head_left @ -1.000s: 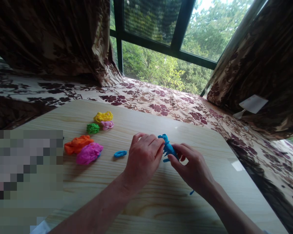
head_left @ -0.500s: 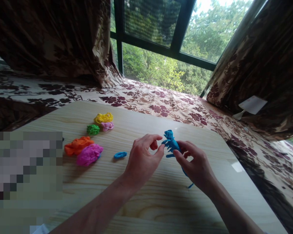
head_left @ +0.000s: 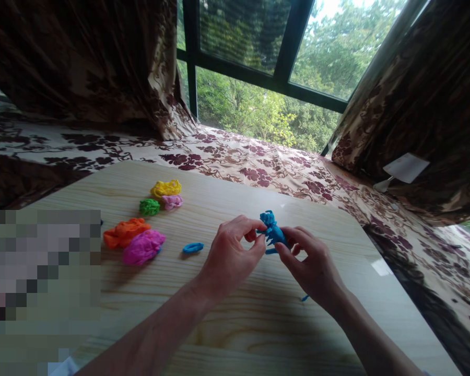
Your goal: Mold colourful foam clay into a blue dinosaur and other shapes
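Note:
A small blue clay figure (head_left: 274, 233), with a knobbly head and several thin limbs, is held above the table between both hands. My right hand (head_left: 311, 256) grips its body from the right, thumb in front and fingers behind. My left hand (head_left: 235, 245) pinches at a thin limb on its left side; the fingertips partly cover that limb. A thin blue clay strand (head_left: 305, 298) shows below my right hand. To the left of my left hand, a flat blue clay ring (head_left: 193, 248) lies on the table.
On the pale wooden table (head_left: 219, 198), clay lumps in orange (head_left: 127, 233), magenta (head_left: 144, 247), green (head_left: 149, 207), yellow (head_left: 165, 188) and pink (head_left: 173, 201) lie at the left. A blurred-out patch covers the lower left. Floral cloth (head_left: 254, 162) and a window lie beyond.
My left thumb and forefinger have closed together on the figure's thin limb. The figure has tilted slightly to the left; my right hand stays on its body.

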Tool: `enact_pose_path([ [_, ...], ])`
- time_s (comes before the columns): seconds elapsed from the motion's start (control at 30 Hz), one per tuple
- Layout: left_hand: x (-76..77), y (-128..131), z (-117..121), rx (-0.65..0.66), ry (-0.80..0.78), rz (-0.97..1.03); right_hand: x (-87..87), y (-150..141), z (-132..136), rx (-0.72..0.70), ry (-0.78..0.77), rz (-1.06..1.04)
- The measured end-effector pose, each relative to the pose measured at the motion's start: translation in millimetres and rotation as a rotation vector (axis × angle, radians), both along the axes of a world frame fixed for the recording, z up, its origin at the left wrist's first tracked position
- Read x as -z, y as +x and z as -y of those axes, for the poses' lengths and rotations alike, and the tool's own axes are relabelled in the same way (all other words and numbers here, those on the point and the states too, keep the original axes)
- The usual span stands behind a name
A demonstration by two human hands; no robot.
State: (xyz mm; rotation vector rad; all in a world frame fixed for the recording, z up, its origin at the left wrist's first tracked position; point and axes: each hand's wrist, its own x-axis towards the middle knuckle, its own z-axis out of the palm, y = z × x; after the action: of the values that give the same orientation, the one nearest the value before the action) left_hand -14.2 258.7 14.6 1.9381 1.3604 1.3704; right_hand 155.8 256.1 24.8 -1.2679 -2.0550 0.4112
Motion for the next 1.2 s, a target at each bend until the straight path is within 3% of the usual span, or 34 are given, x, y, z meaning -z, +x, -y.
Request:
enact_pose_path([
  [0.4, 0.0, 0.1, -0.4, 0.012, 0.037, -0.03, -1.3, -0.3, 0.7, -0.002, 0.002, 0.012],
  [0.83, 1.5, -1.9, -2.3, -0.103, 0.159, -0.122, -0.1, -1.3, 2.9, -0.022, 0.0, 0.023],
  [1.2, -0.2, 0.1, 1.5, -0.099, 0.119, -0.146, 0.2, -1.0, 0.6, -0.007, -0.005, 0.038],
])
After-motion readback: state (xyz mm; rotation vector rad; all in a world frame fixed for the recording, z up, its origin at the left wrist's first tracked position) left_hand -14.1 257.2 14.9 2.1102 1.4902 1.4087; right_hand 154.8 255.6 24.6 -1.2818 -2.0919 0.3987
